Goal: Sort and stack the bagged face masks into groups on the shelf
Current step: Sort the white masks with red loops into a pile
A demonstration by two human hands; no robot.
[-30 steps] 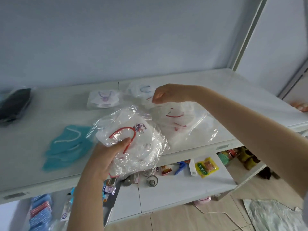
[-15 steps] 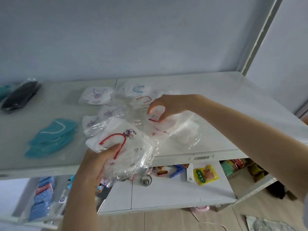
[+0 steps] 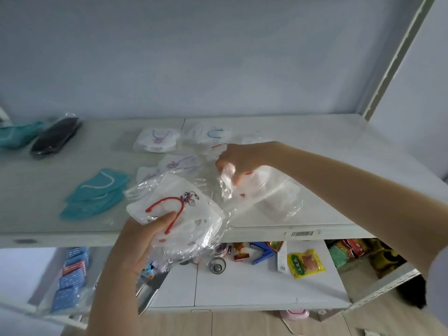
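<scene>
Sorting at white shelf strewn with bagged masks.
Pinches top of clear mask bag, resting on shelf right of centre, with curled right hand; grips red-looped mask bag over shelf's front edge in left hand.

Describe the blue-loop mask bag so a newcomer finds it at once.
On the white top shelf, look along the back edge, just right of the centre seam. The blue-loop mask bag lies there, beyond the right hand. The purple-loop bag sits to its left; only this one's loop is blue.
</scene>
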